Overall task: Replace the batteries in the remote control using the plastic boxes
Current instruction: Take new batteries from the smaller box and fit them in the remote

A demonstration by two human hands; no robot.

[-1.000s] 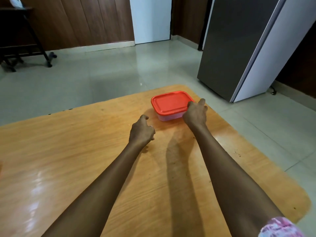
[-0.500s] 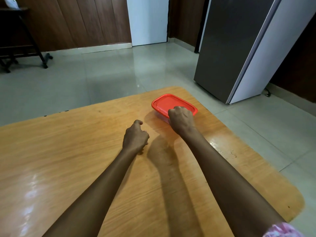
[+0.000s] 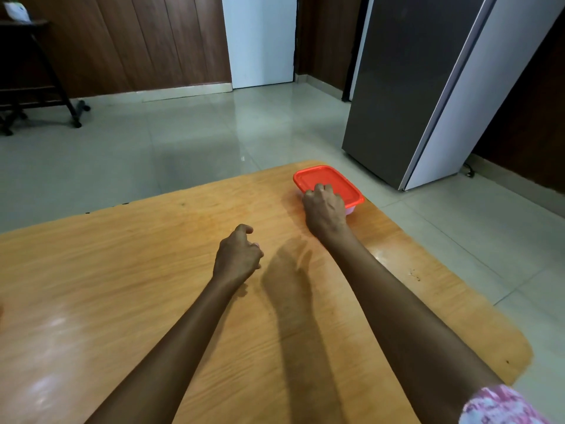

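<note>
A plastic box with a red lid (image 3: 330, 181) sits near the far right corner of the wooden table (image 3: 122, 270). My right hand (image 3: 324, 209) rests on the box's near edge, fingers curled over the lid rim. My left hand (image 3: 237, 257) hovers over the table to the left of the box, fingers loosely curled, holding nothing. What the box contains is hidden by the lid. I see no remote control or batteries.
A grey refrigerator (image 3: 422, 87) stands on the tiled floor right behind the table's far right corner. A dark stand on wheels (image 3: 33, 81) is at the far left by the wood-panelled wall. The table's right edge lies close to the box.
My right hand slid from the box's right side onto its near edge and curled over the lid. My left hand stayed nearly still over the table.
</note>
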